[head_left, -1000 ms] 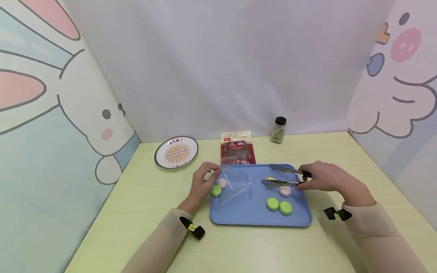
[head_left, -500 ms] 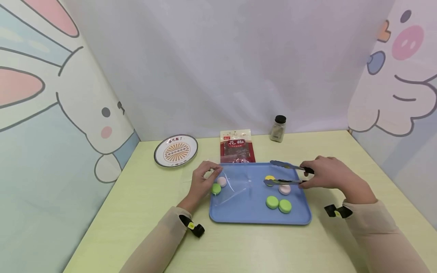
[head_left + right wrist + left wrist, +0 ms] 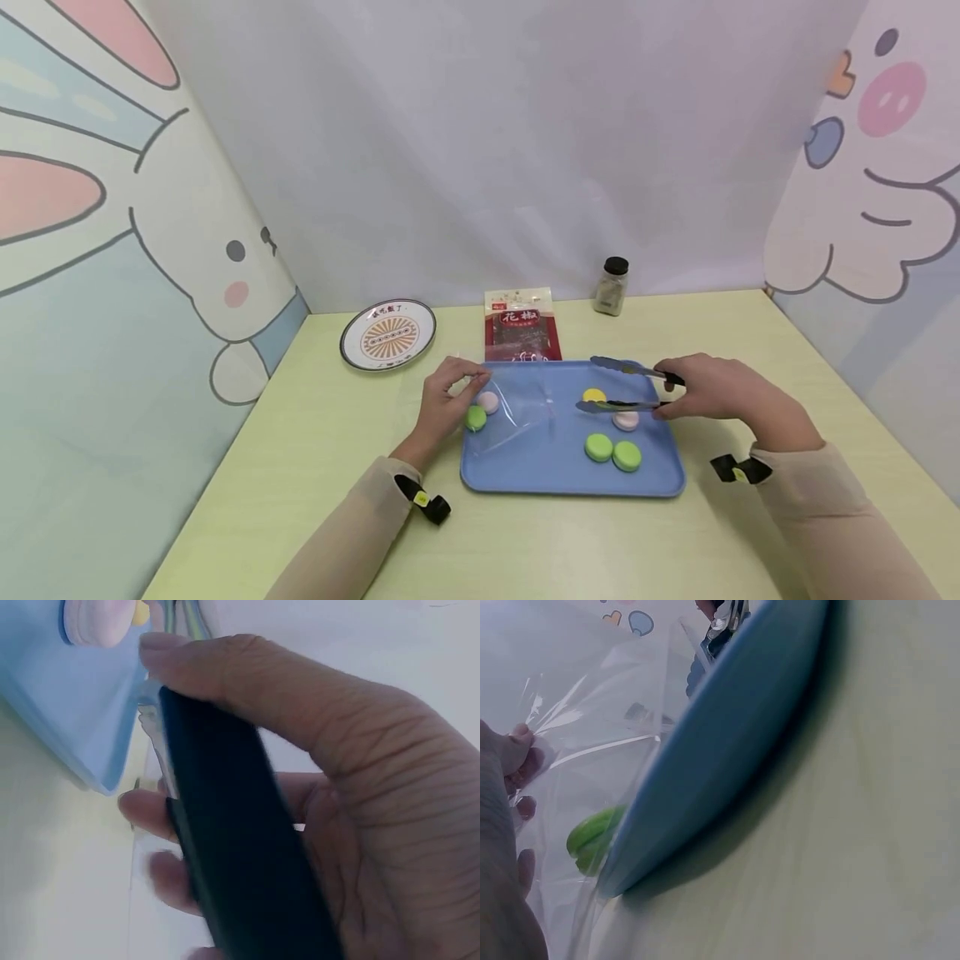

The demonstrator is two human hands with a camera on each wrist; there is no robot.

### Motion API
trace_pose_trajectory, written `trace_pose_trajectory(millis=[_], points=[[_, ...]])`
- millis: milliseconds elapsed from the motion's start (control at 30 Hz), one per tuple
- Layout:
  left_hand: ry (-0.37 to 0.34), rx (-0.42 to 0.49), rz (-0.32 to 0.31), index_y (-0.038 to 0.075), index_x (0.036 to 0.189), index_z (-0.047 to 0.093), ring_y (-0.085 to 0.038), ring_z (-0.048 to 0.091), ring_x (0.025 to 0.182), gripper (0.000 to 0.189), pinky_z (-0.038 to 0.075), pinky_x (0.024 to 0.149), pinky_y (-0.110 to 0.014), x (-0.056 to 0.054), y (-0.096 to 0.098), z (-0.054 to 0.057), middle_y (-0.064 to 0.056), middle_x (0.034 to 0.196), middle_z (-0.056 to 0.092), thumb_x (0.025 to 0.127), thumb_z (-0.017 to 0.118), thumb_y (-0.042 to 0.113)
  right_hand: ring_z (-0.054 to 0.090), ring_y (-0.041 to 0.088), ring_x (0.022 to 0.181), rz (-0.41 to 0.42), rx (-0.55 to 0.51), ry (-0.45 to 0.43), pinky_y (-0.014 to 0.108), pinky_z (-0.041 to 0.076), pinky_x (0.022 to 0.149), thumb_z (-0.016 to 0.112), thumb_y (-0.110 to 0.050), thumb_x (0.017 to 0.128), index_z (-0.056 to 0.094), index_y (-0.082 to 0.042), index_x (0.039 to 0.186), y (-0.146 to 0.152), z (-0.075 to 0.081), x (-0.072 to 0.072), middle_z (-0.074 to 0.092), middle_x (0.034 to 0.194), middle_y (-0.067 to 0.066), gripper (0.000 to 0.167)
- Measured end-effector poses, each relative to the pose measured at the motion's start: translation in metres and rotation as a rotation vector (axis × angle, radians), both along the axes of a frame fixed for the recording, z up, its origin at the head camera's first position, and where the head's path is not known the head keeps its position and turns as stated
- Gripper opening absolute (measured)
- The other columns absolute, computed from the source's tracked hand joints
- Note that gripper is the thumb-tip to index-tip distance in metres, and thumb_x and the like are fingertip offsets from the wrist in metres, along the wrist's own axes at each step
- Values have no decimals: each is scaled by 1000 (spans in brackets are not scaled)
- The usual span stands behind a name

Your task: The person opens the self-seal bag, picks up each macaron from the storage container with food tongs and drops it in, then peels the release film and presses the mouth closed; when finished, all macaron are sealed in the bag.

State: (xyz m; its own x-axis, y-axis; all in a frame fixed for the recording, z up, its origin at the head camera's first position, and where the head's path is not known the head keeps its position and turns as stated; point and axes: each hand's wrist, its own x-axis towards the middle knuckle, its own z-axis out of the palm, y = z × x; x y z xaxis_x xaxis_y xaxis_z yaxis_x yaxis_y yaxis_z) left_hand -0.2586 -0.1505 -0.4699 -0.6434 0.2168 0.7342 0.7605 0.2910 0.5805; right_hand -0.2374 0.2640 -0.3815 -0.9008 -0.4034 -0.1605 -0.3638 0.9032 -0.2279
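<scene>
At the centre of the head view, the left hand (image 3: 447, 398) pinches the edge of a clear plastic bag (image 3: 517, 421) between thumb and fingertips, a hold that seems meant to lift the thin film so that its layers do not cling. The bag spreads over the left end of the blue tray (image 3: 540, 477), where a pink macaron (image 3: 488, 403) and a green macaron (image 3: 476, 418) show through it; whether they lie inside or beneath, I cannot tell. Right of centre, the right hand (image 3: 705, 386) is clamped on the tongs (image 3: 626, 407), thumb against one black handle and fingers curled on the other side, as the right wrist view shows. That loose grip lets the metal arms stand apart, the nearer one seen across the yellow macaron (image 3: 594, 395). A second pink macaron (image 3: 626, 422) and a touching pair of green macarons (image 3: 612, 452) sit below, toward the tray's right end, probably spaced so the tongs have room. The plate (image 3: 387, 335), Sichuan pepper packet (image 3: 522, 325) and black-capped jar (image 3: 611, 287) stand farther back, apparently out of the hands' way.
</scene>
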Motion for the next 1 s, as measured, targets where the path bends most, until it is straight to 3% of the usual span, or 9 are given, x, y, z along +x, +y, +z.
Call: trace_pose_trajectory(millis=[200, 367, 433, 633, 767, 1000], points=[[-12, 7, -3, 14, 98, 77, -16, 63, 93, 9, 51, 80, -43, 0, 1, -3, 5, 96, 74, 91, 75, 8, 52, 14, 69, -11, -18, -43, 34, 40, 55, 78, -64, 74, 65, -14, 128, -1, 3, 4, 59, 84, -5, 75], [-13, 11, -8, 14, 98, 77, -16, 64, 92, 10, 50, 80, -44, 0, 0, -4, 4, 96, 75, 90, 75, 7, 52, 15, 70, -17, 7, -39, 35, 40, 56, 78, -69, 71, 66, -14, 126, -4, 4, 6, 58, 82, -4, 78], [-9, 8, -10, 14, 98, 77, -16, 64, 92, 10, 50, 80, -42, -1, 0, -4, 4, 96, 75, 90, 75, 7, 51, 15, 70, -25, 25, -24, 35, 40, 55, 77, -69, 72, 67, -16, 119, -4, 4, 7, 58, 82, -4, 72], [-6, 4, -10, 13, 97, 77, -16, 63, 92, 9, 50, 80, -40, -1, 0, -4, 4, 95, 75, 91, 75, 7, 46, 13, 63, 23, 25, 24, 33, 34, 53, 77, -54, 82, 61, -26, 88, 1, 6, 8, 52, 72, -7, 32], [-6, 5, -4, 13, 97, 77, -16, 63, 92, 9, 51, 80, -41, -1, 0, -5, 4, 95, 74, 90, 76, 7, 45, 11, 60, 60, 5, 54, 31, 33, 52, 75, -50, 85, 56, -29, 81, 1, 7, 9, 49, 67, -9, 29], [5, 16, 4, 13, 97, 77, -17, 64, 93, 9, 49, 84, -32, 1, 0, -3, 3, 95, 75, 90, 76, 7, 45, 9, 59, 95, -46, 80, 30, 34, 52, 72, -56, 87, 59, -32, 85, -2, 8, 9, 49, 65, -11, 28]])
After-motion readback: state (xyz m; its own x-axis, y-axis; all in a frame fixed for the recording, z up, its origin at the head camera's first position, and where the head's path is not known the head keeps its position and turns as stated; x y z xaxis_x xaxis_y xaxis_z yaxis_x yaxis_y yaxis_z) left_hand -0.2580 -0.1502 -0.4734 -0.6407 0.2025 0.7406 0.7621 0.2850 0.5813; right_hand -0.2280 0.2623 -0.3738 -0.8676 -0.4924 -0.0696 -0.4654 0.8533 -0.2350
